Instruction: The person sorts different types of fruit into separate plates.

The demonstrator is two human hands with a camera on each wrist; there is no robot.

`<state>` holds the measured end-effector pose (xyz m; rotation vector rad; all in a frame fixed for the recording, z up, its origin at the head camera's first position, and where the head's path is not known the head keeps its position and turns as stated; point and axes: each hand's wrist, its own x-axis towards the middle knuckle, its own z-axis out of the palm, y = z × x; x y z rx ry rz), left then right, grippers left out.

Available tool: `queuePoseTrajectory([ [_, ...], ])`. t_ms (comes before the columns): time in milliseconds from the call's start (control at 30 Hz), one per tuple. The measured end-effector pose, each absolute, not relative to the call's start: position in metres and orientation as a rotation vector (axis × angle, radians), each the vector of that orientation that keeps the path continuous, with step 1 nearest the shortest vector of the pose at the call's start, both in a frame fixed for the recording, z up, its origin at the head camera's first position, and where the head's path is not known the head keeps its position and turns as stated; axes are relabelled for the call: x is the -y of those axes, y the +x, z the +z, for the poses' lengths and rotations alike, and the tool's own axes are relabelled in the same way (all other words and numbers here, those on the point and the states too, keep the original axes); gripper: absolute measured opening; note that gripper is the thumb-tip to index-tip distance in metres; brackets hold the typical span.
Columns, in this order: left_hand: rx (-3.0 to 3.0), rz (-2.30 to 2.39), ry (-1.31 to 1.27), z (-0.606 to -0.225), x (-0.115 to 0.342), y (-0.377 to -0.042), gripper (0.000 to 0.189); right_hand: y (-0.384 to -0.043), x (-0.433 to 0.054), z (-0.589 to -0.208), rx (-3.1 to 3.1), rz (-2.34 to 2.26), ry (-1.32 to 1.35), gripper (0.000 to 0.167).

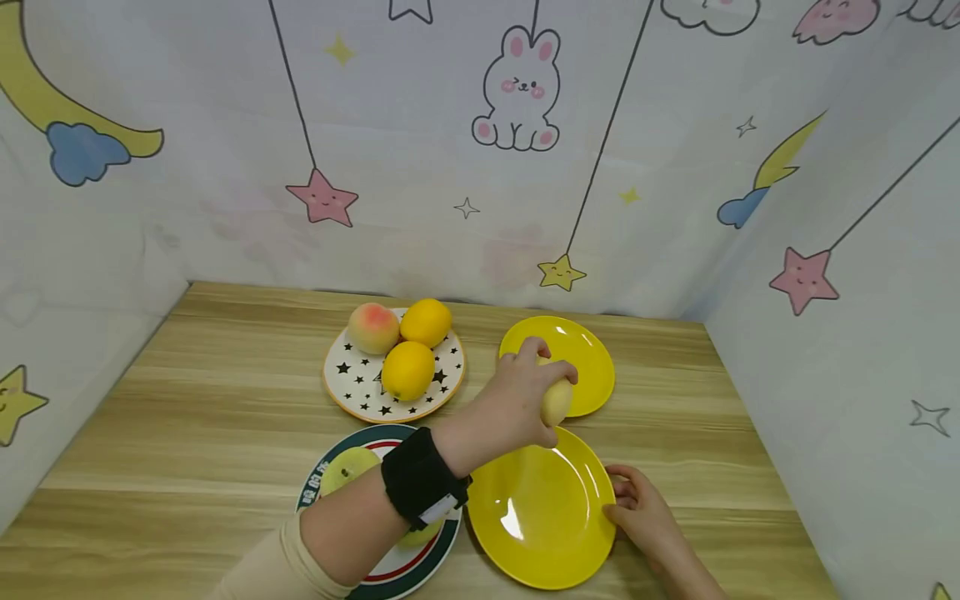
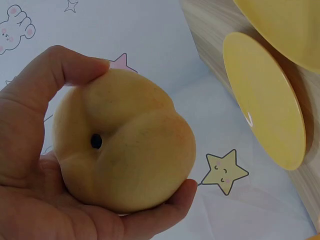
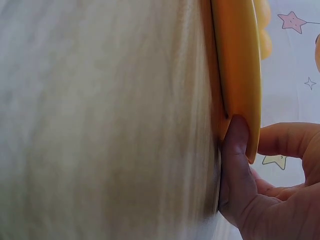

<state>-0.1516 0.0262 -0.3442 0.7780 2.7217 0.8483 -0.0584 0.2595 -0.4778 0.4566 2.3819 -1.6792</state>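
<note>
My left hand grips a pale yellow peach above the gap between two yellow plates. In the left wrist view the fingers curl round the peach, its cleft and a small dark hole facing the camera. Down at the right, my right hand pinches the rim of the larger, nearer yellow plate. The right wrist view has this plate edge-on, its rim between thumb and fingers. Behind it lies the smaller yellow plate, partly covered by the left hand.
A star-patterned plate at the back left bears a blushed peach and two lemons. Nearer, a green-rimmed plate holds yellow-green fruit, partly hidden under my left forearm. A printed cloth walls the wooden table.
</note>
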Motion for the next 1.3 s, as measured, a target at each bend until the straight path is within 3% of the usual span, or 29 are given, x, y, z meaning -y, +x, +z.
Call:
queuePoseTrajectory([
  [767,-2.563,0.669,0.93,-0.387,-0.07,-0.114,0.066,-0.058,-0.262,-0.48,-2.373,-1.667,0.46,0.058],
  [1000,-2.526,0.556,0.898,-0.403,-0.078,-0.102,0.076,-0.059,-0.262,-0.48,-2.412,-1.616,0.475,0.051],
  [1300,-2.486,0.542,0.942,-0.426,-0.081,-0.095,0.067,-0.06,-0.262,-0.477,-2.419,-1.601,0.444,0.05],
])
